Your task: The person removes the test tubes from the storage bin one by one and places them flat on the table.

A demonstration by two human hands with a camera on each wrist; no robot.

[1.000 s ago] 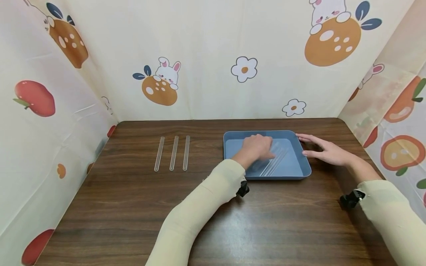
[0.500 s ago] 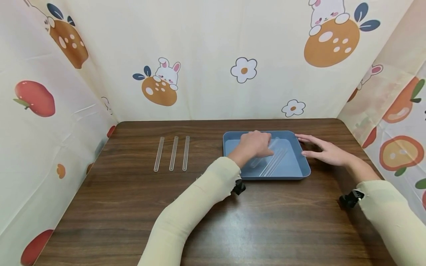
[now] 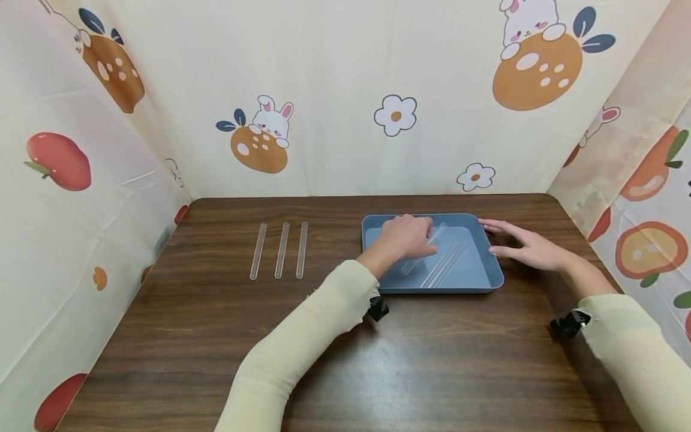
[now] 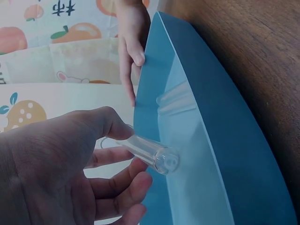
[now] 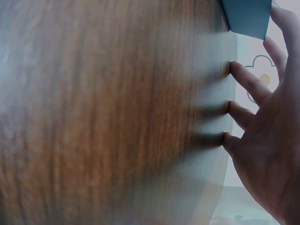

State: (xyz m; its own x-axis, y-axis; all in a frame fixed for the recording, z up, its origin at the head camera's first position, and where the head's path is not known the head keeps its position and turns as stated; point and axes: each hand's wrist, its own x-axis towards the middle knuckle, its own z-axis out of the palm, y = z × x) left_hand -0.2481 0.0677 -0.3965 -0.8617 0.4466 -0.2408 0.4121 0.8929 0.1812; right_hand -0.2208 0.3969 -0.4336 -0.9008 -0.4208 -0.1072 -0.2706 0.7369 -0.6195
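Observation:
Over the left part of the blue tray (image 3: 475, 283), the left hand (image 3: 406, 237) pinches a clear tube between thumb and fingers. In the left wrist view that hand (image 4: 75, 164) holds the tube (image 4: 147, 151) by its far part, the near end pointing toward the camera. Several more clear tubes (image 3: 444, 265) lie slanted in the tray. At the tray's right side the right hand (image 3: 531, 246) rests with spread fingers, thumb and a fingertip touching the rim. The right wrist view shows this hand (image 5: 267, 108) with other fingertips on the table, beside the tray corner (image 5: 248, 16).
Three clear tubes (image 3: 282, 250) lie side by side, roughly upright in the view, on the brown wooden table (image 3: 178, 336) left of the tray. Printed curtains (image 3: 340, 72) stand behind and at both sides of the table.
The left hand has moved a little to the left within the tray area, with the clear tube in its grip. The right hand stays at the tray's right side.

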